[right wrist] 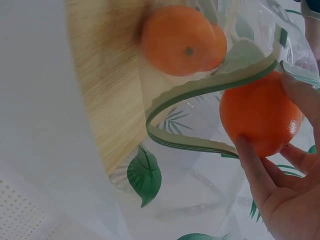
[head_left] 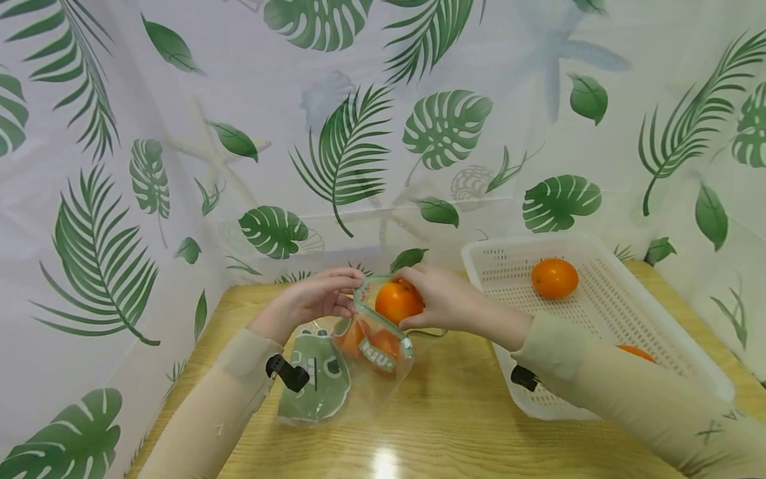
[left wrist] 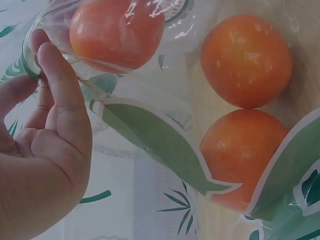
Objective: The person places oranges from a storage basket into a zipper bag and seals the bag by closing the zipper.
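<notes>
Above the table, a clear zip bag [head_left: 366,382] with a green zip edge and a printed label gapes at the top. My left hand [head_left: 314,296] pinches the bag's rim [left wrist: 25,55] between thumb and fingertips. In my right hand [head_left: 449,303] is an orange [right wrist: 260,115], gripped between thumb and fingers right at the bag's mouth. Two more oranges show low inside the bag, the upper one [left wrist: 245,60] touching the lower one [left wrist: 242,155] in the left wrist view. A green leaf-shaped print partly covers the lower one.
At the right stands a white perforated basket [head_left: 479,263] with an orange [head_left: 554,278] inside; another orange [head_left: 636,352] is mostly hidden by my right sleeve. A green printed plastic packet [head_left: 308,392] lies on the wooden table [head_left: 443,432] under my left wrist. A leaf-patterned cloth [head_left: 359,219] hangs behind.
</notes>
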Demonstrator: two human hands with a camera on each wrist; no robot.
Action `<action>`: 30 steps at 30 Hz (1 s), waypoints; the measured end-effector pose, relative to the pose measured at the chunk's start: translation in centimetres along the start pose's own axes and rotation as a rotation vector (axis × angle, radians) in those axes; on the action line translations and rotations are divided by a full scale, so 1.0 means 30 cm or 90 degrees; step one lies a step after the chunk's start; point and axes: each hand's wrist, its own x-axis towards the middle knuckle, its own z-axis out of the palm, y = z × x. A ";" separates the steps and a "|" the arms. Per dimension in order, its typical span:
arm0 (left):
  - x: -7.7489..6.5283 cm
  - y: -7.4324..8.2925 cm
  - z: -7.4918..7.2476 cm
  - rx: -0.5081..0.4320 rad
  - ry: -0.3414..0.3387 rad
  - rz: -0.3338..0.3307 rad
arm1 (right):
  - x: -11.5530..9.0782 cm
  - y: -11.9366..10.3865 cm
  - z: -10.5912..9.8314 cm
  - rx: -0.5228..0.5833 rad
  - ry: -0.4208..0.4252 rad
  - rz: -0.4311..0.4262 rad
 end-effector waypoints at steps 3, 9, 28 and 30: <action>0.000 0.003 0.000 0.004 0.003 -0.002 | 0.001 -0.006 0.002 0.009 -0.001 -0.008; 0.004 -0.001 -0.002 -0.006 0.008 -0.005 | -0.002 -0.019 0.007 0.106 -0.014 0.006; -0.002 0.019 -0.012 -0.009 -0.003 0.007 | -0.019 0.029 -0.013 0.063 0.007 -0.025; -0.004 0.024 -0.013 -0.007 -0.002 0.007 | -0.024 0.039 -0.018 0.066 0.010 -0.028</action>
